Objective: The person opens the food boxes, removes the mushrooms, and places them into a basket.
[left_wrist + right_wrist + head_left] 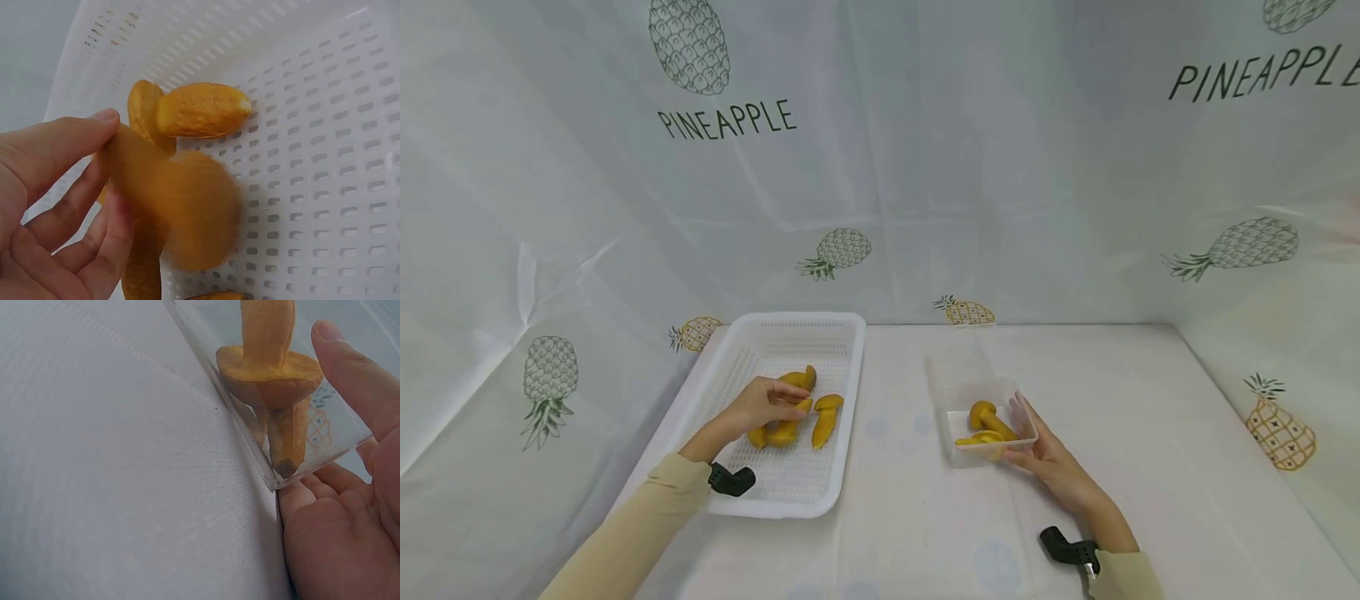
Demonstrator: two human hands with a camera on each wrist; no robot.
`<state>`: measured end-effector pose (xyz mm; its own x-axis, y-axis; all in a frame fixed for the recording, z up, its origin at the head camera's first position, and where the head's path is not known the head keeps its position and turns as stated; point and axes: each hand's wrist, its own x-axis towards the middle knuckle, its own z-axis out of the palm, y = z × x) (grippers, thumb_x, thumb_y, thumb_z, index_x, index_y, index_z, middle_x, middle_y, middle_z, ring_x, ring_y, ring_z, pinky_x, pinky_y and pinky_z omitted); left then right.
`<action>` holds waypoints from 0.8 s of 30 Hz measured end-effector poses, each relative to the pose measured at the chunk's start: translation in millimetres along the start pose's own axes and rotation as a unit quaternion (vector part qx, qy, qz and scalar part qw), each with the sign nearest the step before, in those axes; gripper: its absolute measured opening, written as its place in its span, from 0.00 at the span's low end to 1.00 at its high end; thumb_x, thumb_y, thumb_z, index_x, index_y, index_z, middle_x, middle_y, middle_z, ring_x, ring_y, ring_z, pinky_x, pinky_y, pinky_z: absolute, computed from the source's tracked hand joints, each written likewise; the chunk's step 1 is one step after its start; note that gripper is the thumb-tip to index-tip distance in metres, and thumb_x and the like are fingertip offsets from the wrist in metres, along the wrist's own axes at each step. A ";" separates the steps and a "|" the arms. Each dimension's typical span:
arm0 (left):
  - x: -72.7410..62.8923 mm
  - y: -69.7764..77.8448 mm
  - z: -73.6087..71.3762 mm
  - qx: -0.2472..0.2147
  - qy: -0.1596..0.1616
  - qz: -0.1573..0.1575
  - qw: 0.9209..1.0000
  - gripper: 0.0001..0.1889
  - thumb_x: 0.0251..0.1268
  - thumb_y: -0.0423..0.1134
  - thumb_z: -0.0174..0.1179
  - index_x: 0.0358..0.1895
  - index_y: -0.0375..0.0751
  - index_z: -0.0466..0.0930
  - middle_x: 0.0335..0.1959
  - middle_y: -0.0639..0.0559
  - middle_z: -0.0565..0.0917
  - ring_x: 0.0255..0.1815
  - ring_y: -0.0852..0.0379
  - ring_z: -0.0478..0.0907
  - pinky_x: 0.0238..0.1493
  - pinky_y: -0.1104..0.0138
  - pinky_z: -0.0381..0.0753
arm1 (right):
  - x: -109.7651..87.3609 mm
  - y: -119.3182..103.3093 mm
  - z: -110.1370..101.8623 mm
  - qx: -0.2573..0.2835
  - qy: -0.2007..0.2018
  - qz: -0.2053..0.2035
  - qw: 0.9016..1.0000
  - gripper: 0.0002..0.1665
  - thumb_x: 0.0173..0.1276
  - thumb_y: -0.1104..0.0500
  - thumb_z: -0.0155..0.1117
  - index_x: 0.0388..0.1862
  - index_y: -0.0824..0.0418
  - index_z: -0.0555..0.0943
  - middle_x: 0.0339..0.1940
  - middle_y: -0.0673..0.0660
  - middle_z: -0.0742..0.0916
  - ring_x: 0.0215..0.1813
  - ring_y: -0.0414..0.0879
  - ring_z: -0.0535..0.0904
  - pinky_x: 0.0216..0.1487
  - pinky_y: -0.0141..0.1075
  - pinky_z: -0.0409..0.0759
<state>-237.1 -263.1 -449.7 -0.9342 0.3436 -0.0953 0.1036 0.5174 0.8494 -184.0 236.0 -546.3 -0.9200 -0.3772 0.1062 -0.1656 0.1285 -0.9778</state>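
My left hand [767, 404] is over the white basket [853, 400], thumb and fingertips pinching a yellow-brown mushroom [194, 212] by its stem. That mushroom is blurred in the left wrist view, its cap pointing away from the fingertips. Below and beside it lie other mushrooms in the basket, one of them a separate mushroom [825, 421] near the right wall. My right hand [1052, 467] grips the near right corner of a clear plastic box [958, 458], thumb on one side and fingers on the other. Inside the box rest a few mushrooms, including an upturned-looking one [269, 381].
The box's clear lid [962, 362] stands raised behind it. Basket and box sit apart on a white-covered table [895, 533]. A pineapple-printed sheet [925, 167] hangs at the back and sides.
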 end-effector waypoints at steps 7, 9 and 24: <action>0.5 2.2 -0.6 -0.017 -0.003 -0.001 1.000 0.20 0.63 0.29 0.67 0.56 0.21 0.79 0.53 0.29 0.82 0.52 0.41 0.83 0.50 0.67 0.83 | 0.0 -0.7 -0.8 0.001 -0.001 -0.002 1.000 0.57 0.72 0.65 0.64 0.83 0.42 0.38 0.82 0.63 0.44 0.78 0.69 0.36 0.62 0.13 0.53; 1.1 2.7 -0.6 -0.021 0.001 -0.005 1.000 0.19 0.63 0.27 0.67 0.55 0.21 0.79 0.53 0.28 0.81 0.52 0.41 0.83 0.49 0.67 0.83 | 0.3 -0.4 -1.0 0.002 -0.002 -0.003 1.000 0.57 0.72 0.65 0.63 0.83 0.42 0.38 0.82 0.63 0.44 0.78 0.70 0.36 0.62 0.14 0.53; 13.1 27.0 -0.2 0.001 0.009 0.012 1.000 0.18 0.66 0.32 0.67 0.57 0.29 0.81 0.54 0.38 0.84 0.54 0.44 0.82 0.50 0.66 0.83 | 1.5 -1.1 -1.4 0.006 -0.004 -0.004 1.000 0.57 0.72 0.65 0.64 0.83 0.44 0.38 0.82 0.63 0.44 0.79 0.68 0.36 0.62 0.13 0.52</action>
<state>-246.6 -244.8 -427.8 -0.9376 0.3417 -0.0647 0.1273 0.5104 0.8504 -185.6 236.6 -544.8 -0.9154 -0.3863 0.1132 -0.1689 0.1133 -0.9791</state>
